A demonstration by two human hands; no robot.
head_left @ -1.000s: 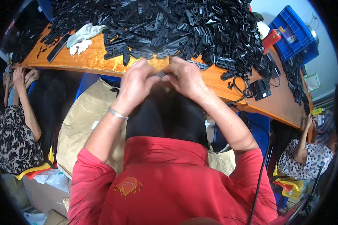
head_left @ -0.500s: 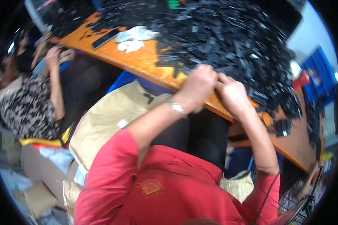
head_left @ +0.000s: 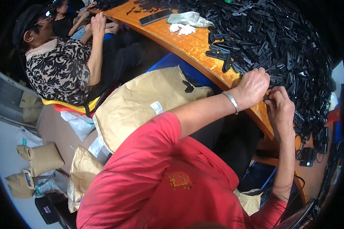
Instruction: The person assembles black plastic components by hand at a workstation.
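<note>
At the table's near edge, my left hand (head_left: pixel 253 87) is closed with its fingers curled, a silver bracelet on its wrist. Close beside it, my right hand (head_left: pixel 282 110) pinches with thumb and forefinger. Something small and dark seems to show at those fingertips, but I cannot make out its kind, and the left fingers hide what they grip. Both hands hover by the near side of a large heap of black plastic clip-like pieces (head_left: pixel 256 42), spread over the orange wooden table (head_left: pixel 202 57).
A dark phone (head_left: pixel 155 17), a pale cloth glove (head_left: pixel 189 19) and crumpled white bits (head_left: pixel 182 29) lie left of the heap. A big brown paper sack (head_left: pixel 137 103) stands below the table edge. Another person (head_left: pixel 61 68) sits at the left; more sacks (head_left: pixel 46 158) lie on the floor.
The whole view has shifted, so the table, sack and seated person appear further right. My hands stay close together at the table edge, now slightly further apart, fingers still closed.
</note>
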